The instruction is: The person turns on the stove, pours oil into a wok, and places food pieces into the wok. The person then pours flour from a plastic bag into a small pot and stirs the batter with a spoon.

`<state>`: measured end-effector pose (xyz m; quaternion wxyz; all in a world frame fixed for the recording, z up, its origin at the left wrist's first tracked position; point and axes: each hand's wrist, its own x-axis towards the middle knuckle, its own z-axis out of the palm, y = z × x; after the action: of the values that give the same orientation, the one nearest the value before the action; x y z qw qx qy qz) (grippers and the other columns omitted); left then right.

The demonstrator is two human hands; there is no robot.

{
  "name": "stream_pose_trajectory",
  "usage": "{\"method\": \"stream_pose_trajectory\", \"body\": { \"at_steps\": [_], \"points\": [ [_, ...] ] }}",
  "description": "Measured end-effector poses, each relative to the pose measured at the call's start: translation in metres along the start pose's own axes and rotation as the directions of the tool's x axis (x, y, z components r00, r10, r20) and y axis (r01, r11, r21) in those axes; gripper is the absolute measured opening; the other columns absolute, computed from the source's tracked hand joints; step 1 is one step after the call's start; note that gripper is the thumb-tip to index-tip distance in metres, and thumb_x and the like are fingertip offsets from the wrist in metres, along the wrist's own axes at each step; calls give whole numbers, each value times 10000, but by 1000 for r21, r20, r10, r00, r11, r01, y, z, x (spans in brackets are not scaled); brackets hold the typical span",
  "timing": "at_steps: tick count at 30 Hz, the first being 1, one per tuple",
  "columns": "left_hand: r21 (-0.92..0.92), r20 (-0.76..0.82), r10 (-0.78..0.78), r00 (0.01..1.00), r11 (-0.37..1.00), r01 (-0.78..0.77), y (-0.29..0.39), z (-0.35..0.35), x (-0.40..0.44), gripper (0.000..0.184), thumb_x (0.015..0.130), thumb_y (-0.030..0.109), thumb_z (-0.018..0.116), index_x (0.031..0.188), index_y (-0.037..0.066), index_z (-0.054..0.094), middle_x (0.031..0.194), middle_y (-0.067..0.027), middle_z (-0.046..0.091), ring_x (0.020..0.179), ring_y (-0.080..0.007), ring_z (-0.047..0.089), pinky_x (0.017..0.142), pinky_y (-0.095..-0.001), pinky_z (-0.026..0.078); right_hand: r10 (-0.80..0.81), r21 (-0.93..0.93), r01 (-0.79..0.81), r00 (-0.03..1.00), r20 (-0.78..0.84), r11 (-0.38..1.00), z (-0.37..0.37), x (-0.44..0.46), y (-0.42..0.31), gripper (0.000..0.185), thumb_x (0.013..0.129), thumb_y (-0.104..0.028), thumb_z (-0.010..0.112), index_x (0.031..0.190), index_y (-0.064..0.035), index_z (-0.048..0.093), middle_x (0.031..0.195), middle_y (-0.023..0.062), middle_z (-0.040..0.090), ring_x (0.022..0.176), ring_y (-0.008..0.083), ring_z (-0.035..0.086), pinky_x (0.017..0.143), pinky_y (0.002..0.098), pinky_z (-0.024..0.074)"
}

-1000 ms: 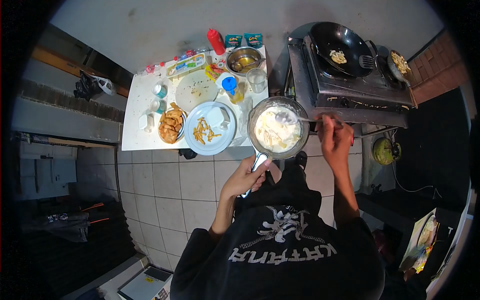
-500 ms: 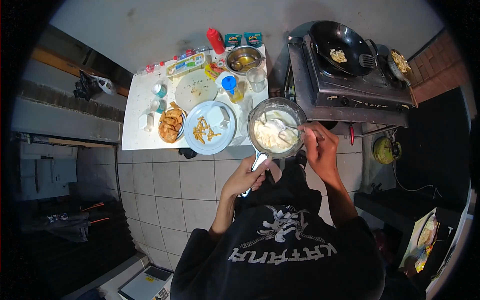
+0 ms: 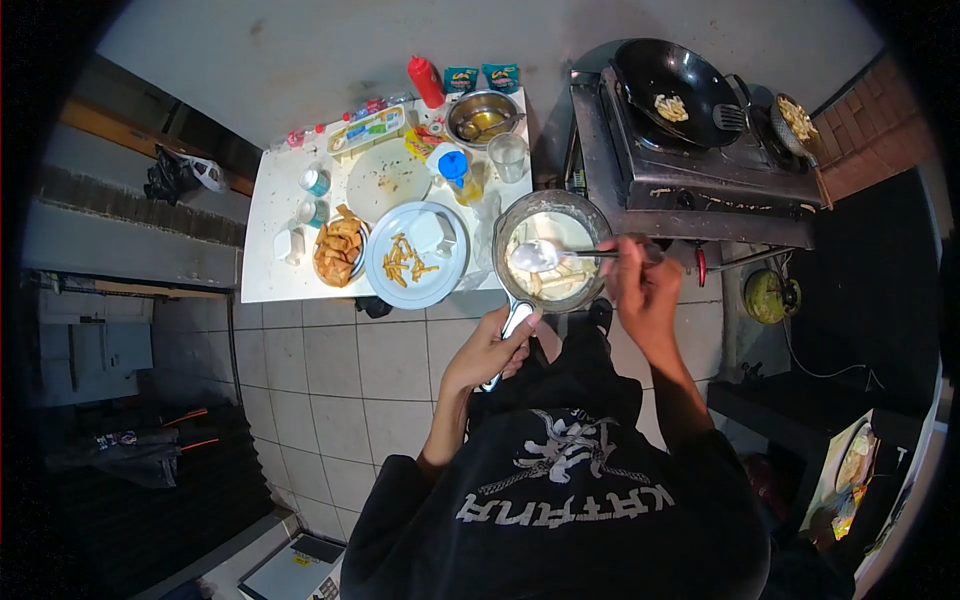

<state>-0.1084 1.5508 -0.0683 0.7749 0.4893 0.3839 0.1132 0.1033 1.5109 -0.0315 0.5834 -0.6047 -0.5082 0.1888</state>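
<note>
My left hand [image 3: 492, 352] is wrapped round the white handle of a pan [image 3: 503, 222], which is held in front of me beside the table's right edge. Pale pieces of food [image 3: 560, 280] lie in a milky white mixture inside it. A spoon [image 3: 537, 256] reaches in from the right, its bowl coated white and over the mixture. Its dark handle is gripped by the closed fingers of my right hand [image 3: 640, 285].
The white table [image 3: 265, 215] holds a blue plate [image 3: 415, 290] with fried strips, a bowl of fried pieces [image 3: 340, 250], a metal bowl [image 3: 483, 118] and a red bottle [image 3: 426, 82]. At right, a stove [image 3: 700, 190] carries a black wok [image 3: 640, 75] and a strainer of food [image 3: 797, 122].
The spoon has swung left and come up out of the mixture, its coated bowl now showing. My right hand has shifted slightly; my left hand keeps its grip on the pan.
</note>
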Motion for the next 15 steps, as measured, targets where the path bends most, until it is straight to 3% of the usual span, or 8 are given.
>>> {"method": "stream_pose_trajectory", "body": {
  "at_steps": [3, 5, 9, 11, 15],
  "points": [
    [15, -8, -11, 1000, 1000, 11, 1, 1, -1, 274, 968, 307, 538, 903, 59, 441, 574, 10, 430, 429, -57, 379, 371, -222, 293, -2, 2, 1, 1000, 26, 1000, 11, 0, 13, 178, 928, -41, 498, 836, 46, 622, 601, 72, 576, 534, 116, 557, 490, 261, 419],
    [-5, 8, -19, 1000, 1000, 19, 1, 1, -3, 271, 968, 304, 539, 900, 60, 439, 577, 12, 432, 430, -56, 379, 371, -222, 291, 92, -14, -92, 996, -3, 996, 6, 3, 21, 205, 931, -61, 496, 811, 42, 627, 575, 70, 559, 529, 124, 557, 496, 272, 416],
    [1, -22, 5, 1000, 1000, -5, 1, 7, -2, 324, 968, 335, 527, 865, 34, 464, 509, 0, 427, 383, -77, 373, 376, -234, 307, 24, -139, -31, 998, -53, 990, -12, 15, 25, 223, 932, -85, 511, 809, 40, 648, 569, 97, 561, 493, 172, 553, 482, 293, 403],
    [18, -33, 14, 999, 1000, -13, -1, 7, -3, 321, 969, 331, 526, 862, 35, 465, 509, -1, 428, 383, -77, 371, 376, -234, 309, 68, -124, -76, 995, -71, 989, -21, 17, 23, 213, 929, -75, 516, 817, 49, 648, 577, 110, 568, 489, 192, 553, 486, 305, 407],
    [41, -25, 12, 1000, 999, -11, 2, 7, -3, 320, 971, 327, 525, 858, 32, 467, 507, 0, 426, 381, -75, 368, 376, -235, 305, -116, -161, 110, 993, -28, 981, -28, 21, 9, 154, 904, -27, 523, 844, 69, 628, 703, 148, 605, 543, 226, 574, 534, 338, 442]
  ]
}}
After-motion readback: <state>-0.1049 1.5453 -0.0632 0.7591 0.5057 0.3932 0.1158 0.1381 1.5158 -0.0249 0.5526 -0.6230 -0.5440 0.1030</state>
